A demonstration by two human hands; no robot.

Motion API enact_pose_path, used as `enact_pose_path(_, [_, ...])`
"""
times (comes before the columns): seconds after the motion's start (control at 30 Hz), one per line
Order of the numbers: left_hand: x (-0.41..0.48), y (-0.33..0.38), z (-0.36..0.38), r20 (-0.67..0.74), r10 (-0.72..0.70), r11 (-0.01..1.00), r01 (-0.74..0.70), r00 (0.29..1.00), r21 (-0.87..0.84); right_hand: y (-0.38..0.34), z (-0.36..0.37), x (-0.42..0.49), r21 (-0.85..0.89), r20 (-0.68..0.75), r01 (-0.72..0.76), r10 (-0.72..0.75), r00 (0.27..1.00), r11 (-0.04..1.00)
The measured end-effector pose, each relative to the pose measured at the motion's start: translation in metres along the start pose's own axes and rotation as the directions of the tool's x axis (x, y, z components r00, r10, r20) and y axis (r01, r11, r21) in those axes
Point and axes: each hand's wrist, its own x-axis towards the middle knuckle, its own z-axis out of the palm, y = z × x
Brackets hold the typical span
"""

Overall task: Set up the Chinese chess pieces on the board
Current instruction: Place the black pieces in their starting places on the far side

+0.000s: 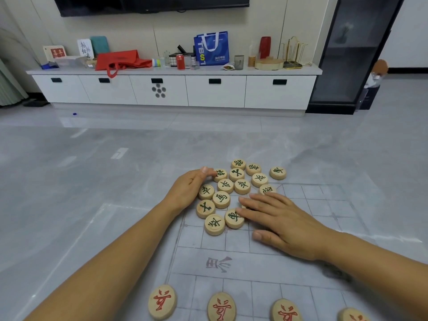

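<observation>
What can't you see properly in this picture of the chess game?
Head view:
- A piece under the right hand: the fingers hide its character.
- The green piece beside it: the fingers cover its lower part.
- The rightmost red piece: cut off by the bottom edge.
- The printed mark on the board: the right forearm covers part of it.
- Small print on the blue bag: too small to read.

My left hand curved against the left edge of the cluster of green-lettered pieces at the far end of the board. My right hand lay flat, fingers on the cluster's right side. Some red-lettered pieces lined the near edge.
</observation>
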Motion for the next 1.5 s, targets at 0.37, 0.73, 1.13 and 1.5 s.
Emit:
enact_pose_path(0.37, [0.002, -0.001, 0.001, 0.051, 0.057, 0.981, -0.066, 0.997, 0.181, 0.044, -0.001, -0.02, 0.034, -0.111, -0.148, 0.151, 0.982, 0.988])
enact_pose_path(0.73, [-0.004, -0.001, 0.006, 0.238, 0.199, 0.869, -0.283, 0.951, 0.406, 0.042, -0.022, 0.105, -0.002, -0.09, -0.28, 0.278, 0.956, 0.96])
enact_pose_path(1.13, [-0.001, -0.002, 0.006, 0.211, 0.14, 0.901, -0.213, 0.967, 0.377, 0.067, -0.018, -0.001, 0.098, -0.149, -0.193, 0.206, 0.967, 0.976])
enact_pose_path(1.5, [0.003, -0.006, 0.005, 0.17, 0.143, 0.912, -0.196, 0.975, 0.361, 0.045, -0.022, 0.037, -0.078, -0.218, -0.448, 0.423, 0.879, 0.891])
